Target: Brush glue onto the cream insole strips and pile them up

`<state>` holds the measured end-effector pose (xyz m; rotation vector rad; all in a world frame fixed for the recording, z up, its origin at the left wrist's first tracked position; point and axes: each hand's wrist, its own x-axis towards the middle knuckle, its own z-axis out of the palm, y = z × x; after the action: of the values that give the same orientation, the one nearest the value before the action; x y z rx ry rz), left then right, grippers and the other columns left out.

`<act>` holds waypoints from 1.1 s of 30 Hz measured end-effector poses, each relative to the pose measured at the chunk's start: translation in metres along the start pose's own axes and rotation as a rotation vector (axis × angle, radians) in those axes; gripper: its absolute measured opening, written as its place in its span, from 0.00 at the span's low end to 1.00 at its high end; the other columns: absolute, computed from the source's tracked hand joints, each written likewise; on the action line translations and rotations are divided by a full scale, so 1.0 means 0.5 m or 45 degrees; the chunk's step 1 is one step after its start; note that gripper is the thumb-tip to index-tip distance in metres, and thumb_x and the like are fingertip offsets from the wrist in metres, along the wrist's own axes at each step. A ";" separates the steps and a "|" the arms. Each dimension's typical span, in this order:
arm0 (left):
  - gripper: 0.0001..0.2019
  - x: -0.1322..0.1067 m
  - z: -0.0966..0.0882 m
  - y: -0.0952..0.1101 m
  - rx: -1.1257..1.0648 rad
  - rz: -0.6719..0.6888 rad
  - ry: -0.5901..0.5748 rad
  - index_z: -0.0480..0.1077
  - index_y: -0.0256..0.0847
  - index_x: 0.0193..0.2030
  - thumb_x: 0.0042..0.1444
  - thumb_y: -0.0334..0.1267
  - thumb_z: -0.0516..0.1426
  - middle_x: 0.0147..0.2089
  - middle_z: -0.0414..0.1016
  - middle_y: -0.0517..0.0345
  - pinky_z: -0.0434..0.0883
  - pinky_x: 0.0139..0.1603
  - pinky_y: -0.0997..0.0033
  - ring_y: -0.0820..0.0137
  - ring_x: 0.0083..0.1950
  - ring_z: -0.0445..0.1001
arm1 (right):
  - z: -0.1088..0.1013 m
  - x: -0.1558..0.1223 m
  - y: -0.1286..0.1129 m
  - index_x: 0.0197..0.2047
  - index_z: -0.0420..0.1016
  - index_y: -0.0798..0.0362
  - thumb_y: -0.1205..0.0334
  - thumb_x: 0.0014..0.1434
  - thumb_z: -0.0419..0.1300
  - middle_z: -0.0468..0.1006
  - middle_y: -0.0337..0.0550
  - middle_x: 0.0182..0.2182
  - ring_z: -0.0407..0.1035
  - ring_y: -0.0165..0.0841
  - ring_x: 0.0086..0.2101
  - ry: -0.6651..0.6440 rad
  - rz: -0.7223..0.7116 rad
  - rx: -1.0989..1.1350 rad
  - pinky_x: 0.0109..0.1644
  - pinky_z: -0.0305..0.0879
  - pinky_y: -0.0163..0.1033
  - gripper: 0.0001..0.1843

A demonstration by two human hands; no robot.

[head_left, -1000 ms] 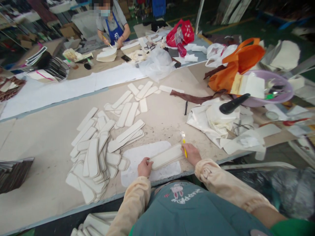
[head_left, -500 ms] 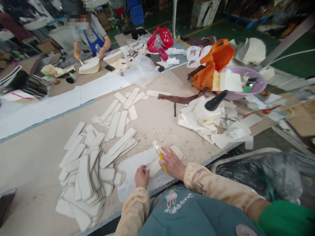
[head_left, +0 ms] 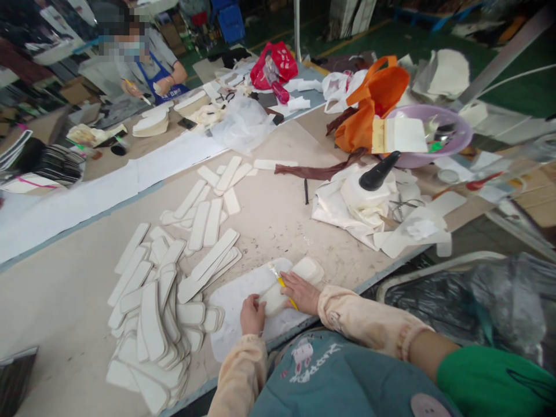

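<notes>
My right hand [head_left: 302, 294] is closed around a brush with a yellow handle [head_left: 281, 282], its bristles pointing away from me. Its fingers also rest over a pale, round-ended strip [head_left: 273, 299] that lies on a white sheet [head_left: 226, 318] at the table's near edge. At the left end of this strip, my left hand [head_left: 252, 315] has its fingers curled and pressed to the edge. Another pale piece [head_left: 308, 267] shows just beyond my right hand. To the left lies a large loose heap of similar strips [head_left: 152, 324].
A white container with a black top [head_left: 380, 172] stands on cloth at the right, with scissors [head_left: 403, 204] beside it. Behind are a purple basin [head_left: 463, 136] and an orange bag [head_left: 384, 87]. A co-worker [head_left: 152, 69] with a brush works across the table.
My right hand has slid slightly down and toward me with the brush, its fingers now lower over the strip. My left hand stays at the strip's end. The view has shifted a little.
</notes>
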<state>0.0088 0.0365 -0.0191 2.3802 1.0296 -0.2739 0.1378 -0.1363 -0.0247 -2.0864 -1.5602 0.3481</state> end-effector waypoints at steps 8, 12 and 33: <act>0.11 -0.001 0.000 0.007 -0.013 -0.007 0.014 0.67 0.38 0.42 0.51 0.35 0.55 0.32 0.67 0.58 0.64 0.38 0.71 0.70 0.34 0.69 | -0.012 -0.078 0.075 0.48 0.67 0.56 0.55 0.56 0.59 0.62 0.58 0.58 0.43 0.41 0.63 0.078 0.116 -0.048 0.62 0.48 0.55 0.19; 0.10 -0.005 -0.002 0.015 -0.009 -0.032 0.020 0.67 0.39 0.42 0.52 0.35 0.55 0.34 0.66 0.57 0.65 0.39 0.71 0.70 0.35 0.69 | -0.039 -0.114 0.110 0.49 0.66 0.55 0.59 0.56 0.59 0.63 0.57 0.58 0.45 0.41 0.63 0.108 0.168 -0.091 0.61 0.51 0.56 0.17; 0.09 -0.106 -0.149 0.123 -0.994 0.075 -0.062 0.64 0.39 0.34 0.46 0.37 0.58 0.27 0.67 0.63 0.63 0.26 0.79 0.77 0.27 0.66 | -0.209 -0.097 0.024 0.46 0.59 0.50 0.60 0.58 0.56 0.68 0.53 0.54 0.62 0.39 0.55 0.476 0.153 0.331 0.57 0.61 0.49 0.13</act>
<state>0.0150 0.0091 0.0874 1.6795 0.8356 0.0883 0.1836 -0.2098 0.0518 -1.9135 -1.1129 0.1766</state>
